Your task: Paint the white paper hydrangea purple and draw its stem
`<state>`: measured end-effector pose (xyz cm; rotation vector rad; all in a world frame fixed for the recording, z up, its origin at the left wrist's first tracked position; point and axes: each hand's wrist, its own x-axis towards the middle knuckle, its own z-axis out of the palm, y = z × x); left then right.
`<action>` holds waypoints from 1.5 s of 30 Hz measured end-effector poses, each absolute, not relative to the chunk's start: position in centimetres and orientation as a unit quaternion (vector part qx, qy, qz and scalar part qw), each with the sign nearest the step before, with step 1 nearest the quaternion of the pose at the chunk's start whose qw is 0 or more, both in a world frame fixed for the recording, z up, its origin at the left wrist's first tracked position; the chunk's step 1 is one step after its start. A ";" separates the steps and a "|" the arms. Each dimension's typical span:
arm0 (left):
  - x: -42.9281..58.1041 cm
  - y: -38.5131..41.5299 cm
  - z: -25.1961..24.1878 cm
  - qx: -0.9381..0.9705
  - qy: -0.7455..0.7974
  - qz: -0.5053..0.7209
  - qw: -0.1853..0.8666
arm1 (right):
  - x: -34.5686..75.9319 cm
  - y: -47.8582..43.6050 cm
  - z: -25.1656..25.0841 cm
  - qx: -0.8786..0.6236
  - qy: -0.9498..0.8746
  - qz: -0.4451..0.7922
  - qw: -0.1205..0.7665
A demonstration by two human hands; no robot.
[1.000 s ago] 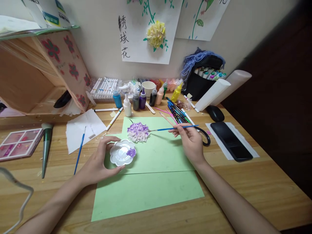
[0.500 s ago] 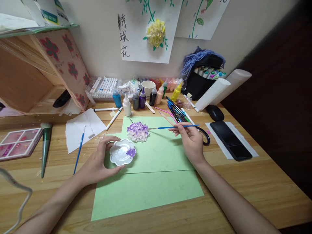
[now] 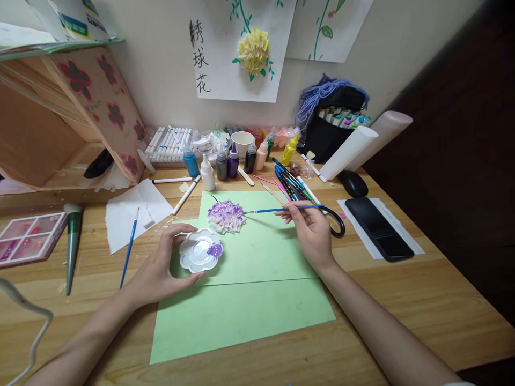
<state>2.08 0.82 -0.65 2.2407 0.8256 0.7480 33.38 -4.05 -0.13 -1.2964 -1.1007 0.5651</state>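
Sitting toward the far edge of a green sheet, the ruffled flower is a real half-and-half: frilled purple across the far side, pale white folds along the near side, a thin dark curved line just behind it. In from the right comes a blue paintbrush, its tip right at the flower's right edge, too small to say whether it touches. The right hand has the handle pinched between thumb and fingers, nearly level. Over on the left, the left hand has thumb and fingers curved round the rim of a white scalloped palette, a patch of purple paint on its right side; whether the palette rests on the paper, one cannot tell.

Green paper stretches between palette and right wrist, and a second green sheet spreads out in front. Past the right hand's knuckles loops a black handle, pens bunched just behind. Paint bottles line up beyond the flower.

All this on a wood-grained table: phone and mouse at right, another blue brush at left, and a yellow flower on paper up on the wall.
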 end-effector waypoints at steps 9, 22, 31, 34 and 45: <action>2.1 0.8 -0.6 0.851 0.320 0.277 0.311 | 33.5 -4.0 -0.1 -0.572 -0.471 0.238 0.627; 1.9 0.8 -0.7 0.847 0.323 0.274 0.320 | 33.6 -3.9 0.0 -0.573 -0.476 0.237 0.623; 2.0 0.8 -0.7 0.844 0.323 0.280 0.323 | 33.5 -3.9 0.0 -0.578 -0.479 0.236 0.616; 2.1 0.8 -0.6 0.847 0.323 0.281 0.315 | 33.5 -3.9 0.0 -0.576 -0.480 0.241 0.616; 2.1 0.8 -0.8 0.856 0.318 0.279 0.297 | 33.0 -4.7 1.4 -0.546 -0.465 0.232 0.657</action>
